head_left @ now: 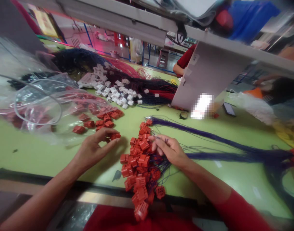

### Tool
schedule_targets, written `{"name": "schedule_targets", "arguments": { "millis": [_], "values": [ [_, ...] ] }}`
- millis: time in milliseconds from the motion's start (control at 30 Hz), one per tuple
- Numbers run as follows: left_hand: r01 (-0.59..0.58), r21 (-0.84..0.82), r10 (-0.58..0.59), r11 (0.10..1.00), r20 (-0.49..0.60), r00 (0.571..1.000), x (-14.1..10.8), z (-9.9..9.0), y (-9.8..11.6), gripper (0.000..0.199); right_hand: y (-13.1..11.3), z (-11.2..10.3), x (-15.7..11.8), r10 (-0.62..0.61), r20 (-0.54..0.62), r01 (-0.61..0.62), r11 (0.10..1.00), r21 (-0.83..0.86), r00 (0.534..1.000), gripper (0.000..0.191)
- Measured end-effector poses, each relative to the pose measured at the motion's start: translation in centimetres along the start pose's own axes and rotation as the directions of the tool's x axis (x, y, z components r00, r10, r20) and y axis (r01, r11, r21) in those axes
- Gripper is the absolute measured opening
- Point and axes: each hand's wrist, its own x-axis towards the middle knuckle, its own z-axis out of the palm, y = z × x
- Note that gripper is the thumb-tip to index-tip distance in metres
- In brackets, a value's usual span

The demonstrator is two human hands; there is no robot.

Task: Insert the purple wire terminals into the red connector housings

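My left hand (97, 146) holds a small red connector (115, 136) between thumb and fingers, left of the pile. My right hand (167, 147) is pinched on a thin dark wire (158, 137), just right of the pile. Between the hands, a long heap of red connectors (137, 160) with wires attached runs down over the table's front edge. A bundle of dark purple wires (197, 130) stretches right from behind the heap. Loose red connectors (104, 121) lie beyond my left hand, at the mouth of a clear plastic bag (62, 109).
White connectors (118, 93) on dark wires are heaped at the back. A grey upright panel (204, 73) holds up a shelf (142, 29). Black tape (183, 115) and a phone (229, 109) lie at the back right. Another person's arm (180, 68) shows behind the panel.
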Motion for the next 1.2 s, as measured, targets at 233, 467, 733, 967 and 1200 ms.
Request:
{"name": "schedule_targets", "arguments": {
  "millis": [233, 467, 733, 967, 1200],
  "values": [
    [0.13, -0.416, -0.129, 0.9, 0.029, 0.991, 0.8, 1.9, 4.5, 0.037, 0.1, 0.3, -0.1, 0.088, -0.115, -0.082, 0.995, 0.056, 0.989, 0.034],
    [-0.116, -0.336, 0.145, 0.935, 0.065, 0.987, 1.2, 3.2, 7.2, 0.036, -0.8, 0.4, -0.3, 0.093, -0.137, -0.094, 0.996, 0.001, 0.986, 0.029],
    [-0.265, -0.249, 0.294, 0.932, 0.089, 0.952, 1.3, 3.1, 8.1, 0.023, -0.8, 0.5, -0.4, 0.056, -0.168, -0.062, 0.997, -0.034, 0.984, 0.03],
    [-0.267, -0.229, 0.284, 0.936, 0.046, 0.958, 0.9, 3.4, 7.7, 0.024, -0.9, 0.9, -1.0, -0.057, -0.131, 0.027, 0.975, -0.221, 0.99, 0.017],
    [-0.32, -0.222, 0.334, 0.921, 0.028, 0.942, 0.9, 3.6, 7.5, 0.025, -1.1, 1.0, -1.4, -0.182, -0.143, 0.112, 0.911, -0.396, 0.973, 0.014]
  ]
}}
